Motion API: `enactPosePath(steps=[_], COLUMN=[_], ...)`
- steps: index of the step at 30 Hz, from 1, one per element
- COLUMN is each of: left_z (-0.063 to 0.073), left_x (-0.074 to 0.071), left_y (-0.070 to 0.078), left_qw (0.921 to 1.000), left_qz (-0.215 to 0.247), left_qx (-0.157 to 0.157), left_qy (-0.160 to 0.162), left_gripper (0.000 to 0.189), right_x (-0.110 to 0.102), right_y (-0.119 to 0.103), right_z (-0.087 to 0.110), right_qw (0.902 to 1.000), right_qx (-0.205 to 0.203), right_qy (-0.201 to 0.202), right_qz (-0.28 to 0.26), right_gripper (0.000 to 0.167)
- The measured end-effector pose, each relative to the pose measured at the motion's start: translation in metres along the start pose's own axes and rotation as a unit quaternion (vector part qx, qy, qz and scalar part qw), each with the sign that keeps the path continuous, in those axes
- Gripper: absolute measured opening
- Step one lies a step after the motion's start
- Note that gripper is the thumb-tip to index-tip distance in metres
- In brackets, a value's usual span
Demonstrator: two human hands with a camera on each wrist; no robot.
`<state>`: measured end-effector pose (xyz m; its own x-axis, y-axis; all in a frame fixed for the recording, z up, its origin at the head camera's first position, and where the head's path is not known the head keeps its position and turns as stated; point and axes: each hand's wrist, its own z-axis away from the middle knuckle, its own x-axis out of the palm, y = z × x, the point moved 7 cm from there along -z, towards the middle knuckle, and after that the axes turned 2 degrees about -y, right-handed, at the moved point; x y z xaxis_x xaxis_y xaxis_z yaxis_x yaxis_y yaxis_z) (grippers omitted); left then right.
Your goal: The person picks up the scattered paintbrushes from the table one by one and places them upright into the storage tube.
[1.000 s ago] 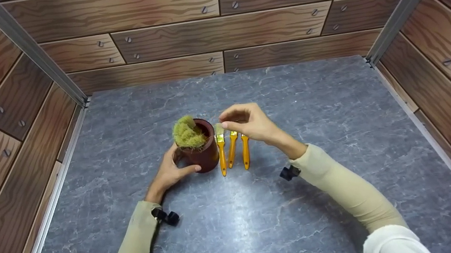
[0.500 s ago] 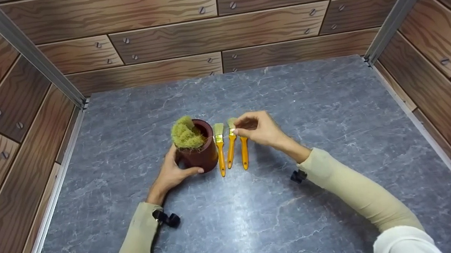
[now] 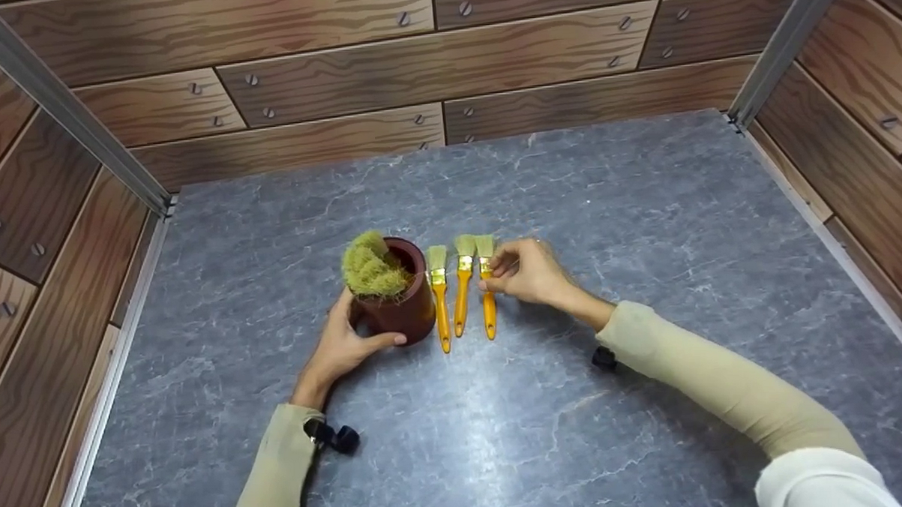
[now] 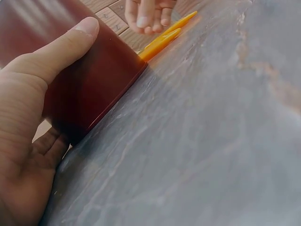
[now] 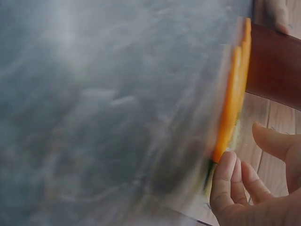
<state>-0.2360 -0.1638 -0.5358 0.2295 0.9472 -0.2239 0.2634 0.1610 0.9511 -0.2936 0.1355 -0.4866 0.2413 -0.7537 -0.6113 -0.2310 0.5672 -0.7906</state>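
In the head view my left hand grips a dark red cylindrical pot, its thumb across the near side. Yellow-green tufted fibre hangs over the pot's rim. Beside the pot lie a left paintbrush, a middle paintbrush and a right paintbrush, bristles pointing away from me. My right hand is at the right paintbrush's metal band. In the right wrist view its thumb stands apart from the fingers, whose tips are close to an orange handle; contact is unclear.
The brushes and pot rest on a grey marbled surface. Wood-patterned walls enclose its back and both sides, with grey metal posts at the back corners. A small black device sits at my left wrist.
My right hand has moved rightward and a little nearer to me, from the left paintbrush past the middle one to the right one, uncovering their bristles. The left hand and pot stay in place.
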Motion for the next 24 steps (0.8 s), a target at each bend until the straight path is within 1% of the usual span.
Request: enactPosePath(steps=[5,8,14,20,24], left_z=[-0.001,-0.002,-0.004,-0.003,-0.001], left_x=[0.0,0.001,0.0,0.0,0.0], left_y=[0.001,0.002,0.003,0.002,0.001], left_qw=[0.9999,0.9999,0.9999,1.0,1.0], left_qz=[0.005,0.001,-0.004,0.002,0.0], left_qx=[0.008,0.011,0.01,0.005,0.005], left_qy=[-0.008,-0.012,-0.01,-0.007,-0.004], left_gripper=[0.106,0.106,0.104,0.104,0.104], right_x=[0.004,0.005,0.0,-0.005,-0.005], right_y=[0.009,0.011,0.014,0.02,0.026], right_z=[-0.001,-0.001,0.0,0.003,0.004], right_qw=[0.9988,0.9976,0.9968,0.9947,0.9922], right_qx=[0.047,0.068,0.079,0.101,0.122], right_qy=[-0.003,-0.008,-0.004,0.003,-0.002], right_qz=[0.014,0.011,0.013,-0.015,-0.025], right_gripper=[0.037,0.04,0.041,0.04,0.038])
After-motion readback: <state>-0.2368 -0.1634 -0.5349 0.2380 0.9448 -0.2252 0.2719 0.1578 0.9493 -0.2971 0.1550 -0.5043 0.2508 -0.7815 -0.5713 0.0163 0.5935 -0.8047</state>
